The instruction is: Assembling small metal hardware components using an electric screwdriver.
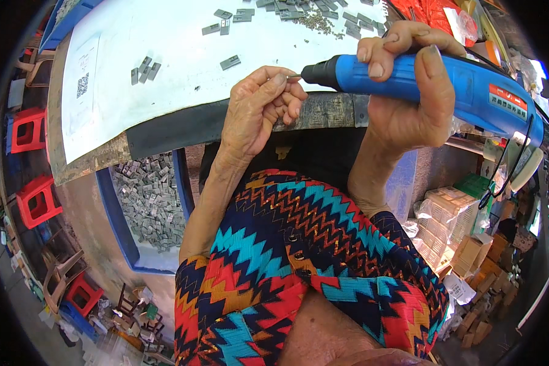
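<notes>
My right hand [409, 91] is wrapped round a blue electric screwdriver [445, 82], held sideways over the table's near edge with its black nose to the left. At that nose, the thumb and fingertips of my left hand [259, 110] are pinched around the thin metal tip. Whether a screw sits there too is too small to tell. Just beyond the left hand lies a single grey rectangular part [230, 62] on the white-covered table [177, 55]. Several like it form a small cluster [145, 70] further left.
At the far side are a pile of small screws [317, 23] and more grey parts [287, 9]. A blue tray [113, 201] full of grey parts stands below the table at left. Red stools [38, 201] are beyond it. Cartons [470, 256] and crates [442, 219] stand at right.
</notes>
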Action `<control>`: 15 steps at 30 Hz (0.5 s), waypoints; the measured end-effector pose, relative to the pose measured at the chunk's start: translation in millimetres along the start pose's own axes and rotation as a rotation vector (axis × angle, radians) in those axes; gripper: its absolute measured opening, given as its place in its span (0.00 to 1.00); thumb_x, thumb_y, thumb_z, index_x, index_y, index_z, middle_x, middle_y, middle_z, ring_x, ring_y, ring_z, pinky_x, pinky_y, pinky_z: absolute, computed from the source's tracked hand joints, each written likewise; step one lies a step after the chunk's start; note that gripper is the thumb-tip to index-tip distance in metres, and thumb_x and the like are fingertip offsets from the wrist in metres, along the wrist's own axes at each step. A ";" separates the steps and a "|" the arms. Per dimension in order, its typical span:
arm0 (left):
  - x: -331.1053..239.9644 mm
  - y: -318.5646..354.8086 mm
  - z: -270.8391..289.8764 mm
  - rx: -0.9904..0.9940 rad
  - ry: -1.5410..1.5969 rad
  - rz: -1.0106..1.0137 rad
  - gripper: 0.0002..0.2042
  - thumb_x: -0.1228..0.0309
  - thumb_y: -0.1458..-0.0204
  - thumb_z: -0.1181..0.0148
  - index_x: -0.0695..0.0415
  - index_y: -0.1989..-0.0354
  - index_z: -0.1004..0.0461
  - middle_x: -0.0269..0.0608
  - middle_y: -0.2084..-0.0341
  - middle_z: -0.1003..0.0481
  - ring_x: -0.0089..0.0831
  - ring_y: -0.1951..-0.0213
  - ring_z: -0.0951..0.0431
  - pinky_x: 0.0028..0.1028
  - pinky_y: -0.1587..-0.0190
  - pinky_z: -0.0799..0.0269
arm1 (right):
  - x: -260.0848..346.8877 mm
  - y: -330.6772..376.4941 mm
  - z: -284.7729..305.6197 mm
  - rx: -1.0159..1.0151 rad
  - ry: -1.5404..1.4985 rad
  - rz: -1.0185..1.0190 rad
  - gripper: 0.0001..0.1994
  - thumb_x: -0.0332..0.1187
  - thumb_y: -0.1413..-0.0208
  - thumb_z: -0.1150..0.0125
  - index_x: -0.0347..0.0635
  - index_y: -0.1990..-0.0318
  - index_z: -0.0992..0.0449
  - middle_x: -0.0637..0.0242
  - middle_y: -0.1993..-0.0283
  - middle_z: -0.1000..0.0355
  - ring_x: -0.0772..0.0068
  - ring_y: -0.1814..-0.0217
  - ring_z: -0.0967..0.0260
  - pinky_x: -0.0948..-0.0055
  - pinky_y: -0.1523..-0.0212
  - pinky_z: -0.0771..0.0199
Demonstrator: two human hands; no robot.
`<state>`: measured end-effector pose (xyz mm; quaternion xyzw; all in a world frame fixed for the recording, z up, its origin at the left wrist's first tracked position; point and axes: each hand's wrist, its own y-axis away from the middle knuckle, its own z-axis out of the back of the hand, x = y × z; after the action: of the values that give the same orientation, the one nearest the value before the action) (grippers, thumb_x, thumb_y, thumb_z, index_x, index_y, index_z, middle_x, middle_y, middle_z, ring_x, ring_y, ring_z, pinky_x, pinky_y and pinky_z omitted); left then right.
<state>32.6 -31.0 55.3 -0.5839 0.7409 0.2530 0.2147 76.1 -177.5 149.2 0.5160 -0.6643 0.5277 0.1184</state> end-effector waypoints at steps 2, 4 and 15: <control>0.5 -0.2 1.3 0.007 0.030 0.015 0.10 0.71 0.45 0.54 0.68 0.63 0.32 0.47 0.77 0.28 0.23 0.80 0.28 0.16 0.81 0.32 | -2.1 0.6 2.9 0.002 -0.025 -0.034 0.13 0.28 0.51 0.55 0.33 0.58 0.34 0.50 0.67 0.36 0.68 0.76 0.38 0.62 0.66 0.39; 2.3 -0.7 2.1 0.016 0.036 0.017 0.10 0.71 0.45 0.54 0.68 0.63 0.32 0.47 0.77 0.28 0.23 0.80 0.28 0.15 0.82 0.32 | -1.3 1.3 3.8 0.009 -0.022 -0.029 0.13 0.28 0.51 0.55 0.33 0.58 0.34 0.50 0.67 0.36 0.68 0.76 0.38 0.62 0.66 0.39; 3.0 0.0 4.0 0.061 0.030 0.045 0.09 0.71 0.45 0.54 0.66 0.63 0.34 0.49 0.77 0.28 0.24 0.81 0.32 0.16 0.81 0.38 | 0.1 2.1 8.9 0.053 -0.056 -0.031 0.13 0.28 0.50 0.56 0.33 0.57 0.33 0.50 0.67 0.37 0.68 0.75 0.38 0.61 0.65 0.38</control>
<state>32.0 -30.8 50.3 -0.5641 0.7642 0.2263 0.2157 77.8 -185.1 144.3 0.5436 -0.6451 0.5286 0.0943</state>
